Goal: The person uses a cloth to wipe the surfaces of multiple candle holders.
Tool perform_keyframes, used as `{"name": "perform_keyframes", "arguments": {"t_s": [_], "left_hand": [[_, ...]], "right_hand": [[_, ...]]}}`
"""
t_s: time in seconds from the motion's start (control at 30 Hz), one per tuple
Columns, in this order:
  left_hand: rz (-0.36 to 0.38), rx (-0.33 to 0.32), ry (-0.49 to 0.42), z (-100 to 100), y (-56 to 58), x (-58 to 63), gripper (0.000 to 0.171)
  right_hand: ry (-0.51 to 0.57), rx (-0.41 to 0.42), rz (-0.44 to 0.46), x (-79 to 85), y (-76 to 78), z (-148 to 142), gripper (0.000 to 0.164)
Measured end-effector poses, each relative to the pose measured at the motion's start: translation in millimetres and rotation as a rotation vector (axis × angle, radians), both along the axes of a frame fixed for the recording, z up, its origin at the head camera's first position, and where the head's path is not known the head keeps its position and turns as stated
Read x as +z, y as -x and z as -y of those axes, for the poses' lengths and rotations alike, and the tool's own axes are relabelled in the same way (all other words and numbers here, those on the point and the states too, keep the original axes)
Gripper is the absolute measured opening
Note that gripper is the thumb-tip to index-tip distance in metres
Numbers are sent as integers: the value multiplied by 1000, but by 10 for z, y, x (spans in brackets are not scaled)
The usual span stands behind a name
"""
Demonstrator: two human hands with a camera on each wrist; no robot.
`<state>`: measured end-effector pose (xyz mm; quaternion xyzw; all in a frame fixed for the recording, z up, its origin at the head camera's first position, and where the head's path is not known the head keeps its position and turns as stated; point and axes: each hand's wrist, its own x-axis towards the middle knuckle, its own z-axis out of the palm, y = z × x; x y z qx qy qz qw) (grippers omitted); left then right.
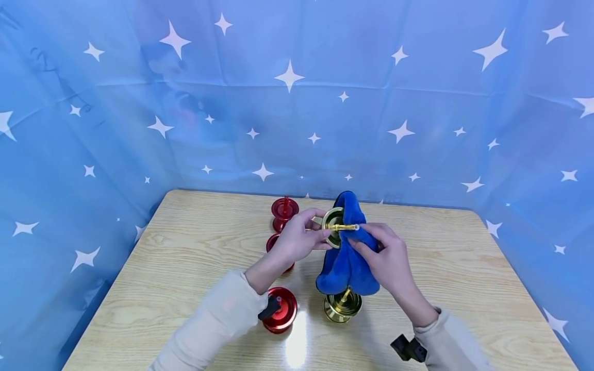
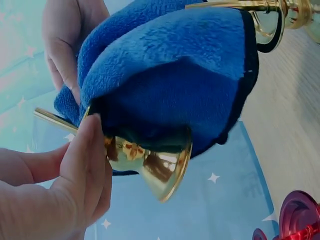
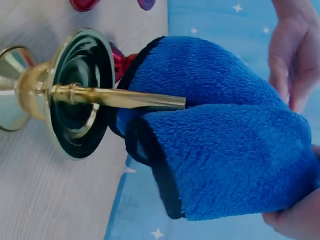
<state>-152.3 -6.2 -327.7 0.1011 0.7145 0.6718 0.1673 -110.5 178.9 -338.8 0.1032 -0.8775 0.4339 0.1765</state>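
My left hand point(image 1: 297, 238) grips a gold oil lamp point(image 1: 332, 238) by the rim of its dish, above the table. The lamp is tilted, and its thin centre tube points right, towards my right hand point(image 1: 385, 252). That hand pinches a blue plush cloth point(image 1: 348, 268), which drapes against the dish and hangs down. In the left wrist view the flared foot of the held lamp point(image 2: 167, 167) shows beneath the cloth. A second gold lamp point(image 1: 342, 307) stands on the table under the hanging cloth; its dish and tube show fully in the right wrist view.
Several red lamps stand in a column to the left: a far one point(image 1: 285, 208), a middle one partly behind my left hand, and a near one point(image 1: 280, 314) partly covered by the left wrist. A starry blue curtain point(image 1: 287, 129) hangs behind the wooden table point(image 1: 195, 232).
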Motion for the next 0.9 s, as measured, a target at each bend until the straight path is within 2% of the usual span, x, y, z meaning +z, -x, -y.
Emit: {"name": "perform_keyframes", "arguments": {"t_s": [0.13, 0.3, 0.4, 0.5, 0.6, 0.67, 0.73, 0.8, 0.9], "left_hand": [[-26, -97, 56, 55, 26, 1, 34], [-95, -259, 168, 110, 52, 56, 31], [-136, -276, 185, 110, 55, 88, 26], [-100, -210, 147, 84, 55, 107, 25], [-41, -125, 81, 55, 51, 106, 26], [-37, -99, 48, 38, 46, 90, 28], [-51, -93, 26, 24, 39, 66, 34], [-65, -98, 0, 10, 33, 43, 40], [-56, -101, -44, -2, 29, 22, 47]], "right_hand": [[-78, 59, -100, 14, 13, -28, 24], [-210, 232, -240, 75, 73, -105, 33], [-247, 283, -270, 100, 100, -140, 35], [-203, 237, -203, 117, 106, -160, 30], [-91, 123, -54, 128, 93, -157, 23], [-23, 39, 44, 132, 76, -142, 22], [20, -25, 105, 126, 53, -115, 24], [29, -56, 118, 114, 28, -85, 26], [14, -46, 63, 96, 6, -52, 25]]}}
